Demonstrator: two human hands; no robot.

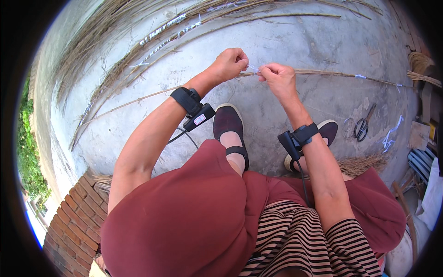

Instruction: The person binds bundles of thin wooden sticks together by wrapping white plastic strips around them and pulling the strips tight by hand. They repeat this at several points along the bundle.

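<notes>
My left hand [232,63] pinches one end of a white plastic strip [253,68], and my right hand [277,74] pinches the strip a little to the right. The strip is at a thin bundle of dry twigs [320,72], which runs crosswise under my hands just above the floor. Further right, two more white ties [360,76] wrap this bundle. To the left a single thin stick [138,99] continues towards the floor's far side. Whether the strip is knotted is hidden by my fingers.
Long twig bundles [114,74] with white bindings lie across the top and left of the concrete floor [256,41]. Scissors [362,128] and loose white strips [390,135] lie at right, near a twig pile [363,162]. Brickwork [74,218] stands lower left.
</notes>
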